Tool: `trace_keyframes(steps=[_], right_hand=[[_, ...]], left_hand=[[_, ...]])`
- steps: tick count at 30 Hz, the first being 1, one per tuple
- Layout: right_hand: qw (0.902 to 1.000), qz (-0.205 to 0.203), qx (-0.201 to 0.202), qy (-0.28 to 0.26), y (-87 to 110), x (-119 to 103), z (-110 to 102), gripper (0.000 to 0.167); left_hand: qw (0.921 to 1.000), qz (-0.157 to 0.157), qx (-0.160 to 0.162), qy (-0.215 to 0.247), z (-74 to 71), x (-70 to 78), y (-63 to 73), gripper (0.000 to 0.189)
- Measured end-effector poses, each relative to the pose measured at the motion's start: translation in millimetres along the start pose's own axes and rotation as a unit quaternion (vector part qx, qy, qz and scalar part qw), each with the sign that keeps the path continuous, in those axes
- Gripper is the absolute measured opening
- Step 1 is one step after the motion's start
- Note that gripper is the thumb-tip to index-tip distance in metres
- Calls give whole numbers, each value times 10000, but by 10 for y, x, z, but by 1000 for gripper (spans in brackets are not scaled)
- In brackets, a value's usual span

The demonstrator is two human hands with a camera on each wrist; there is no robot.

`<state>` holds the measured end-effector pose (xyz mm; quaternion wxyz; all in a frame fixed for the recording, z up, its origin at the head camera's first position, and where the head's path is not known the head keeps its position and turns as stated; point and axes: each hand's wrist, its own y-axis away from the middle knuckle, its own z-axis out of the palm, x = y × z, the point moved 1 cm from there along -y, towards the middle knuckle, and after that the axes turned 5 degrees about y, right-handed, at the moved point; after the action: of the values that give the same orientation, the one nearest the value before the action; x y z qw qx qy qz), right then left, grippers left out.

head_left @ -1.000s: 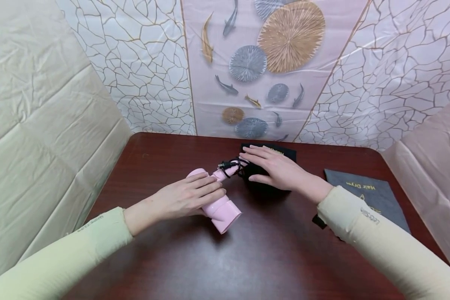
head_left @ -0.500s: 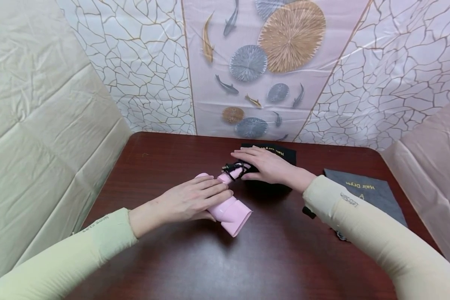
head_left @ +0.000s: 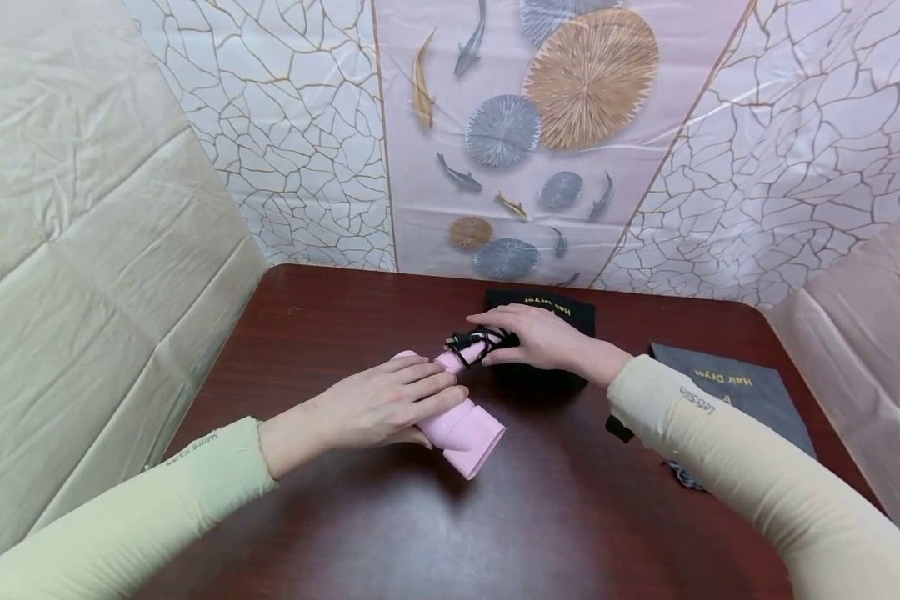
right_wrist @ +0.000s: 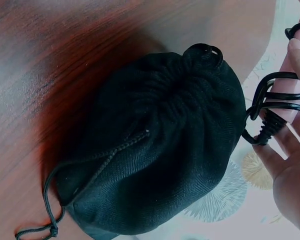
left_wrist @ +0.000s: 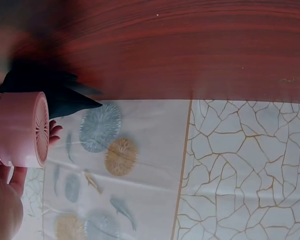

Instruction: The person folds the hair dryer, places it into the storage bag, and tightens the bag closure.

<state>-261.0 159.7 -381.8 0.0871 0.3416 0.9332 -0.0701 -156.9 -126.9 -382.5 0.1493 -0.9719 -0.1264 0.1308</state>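
One cinched black bag (right_wrist: 150, 145) bulges beside the held hair dryer (head_left: 453, 422).

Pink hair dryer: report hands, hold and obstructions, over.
Left hand grips pink hair dryer. Right hand round its handle, black cord coiled there. Black bag close beside handle.

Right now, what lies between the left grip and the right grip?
In the head view, the pink handle of the hair dryer lies between the left grip and the right grip, partly wrapped in black cord, with the plug showing.
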Motion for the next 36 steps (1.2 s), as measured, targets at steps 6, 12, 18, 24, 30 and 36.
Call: trace_keyframes(steps=[6,12,18,24,30,36], right_hand=[[9997,86,200,-143,21,-6,-21,65],[9995,121,148,-264,38,-36,-94,74],[9992,-231,12,-323,-30,-71,-185,80],[9974,-590,-12,-417,-140,-127,-203,78],[9985,-508,-2,-203,-146,-135,-176,74],[9985,-415,329,-118,-138,-132,-172,66]], left_hand=[[9998,31,19,-190,4,-8,30,74],[9985,219,170,-476,-15,-8,76,72],[9935,562,378,-912,-44,-15,92,68],[9902,667,415,-1153,-51,-29,96,66],[9886,712,559,-1205,9,-49,111,65],[9901,511,608,-1160,57,-73,121,63]])
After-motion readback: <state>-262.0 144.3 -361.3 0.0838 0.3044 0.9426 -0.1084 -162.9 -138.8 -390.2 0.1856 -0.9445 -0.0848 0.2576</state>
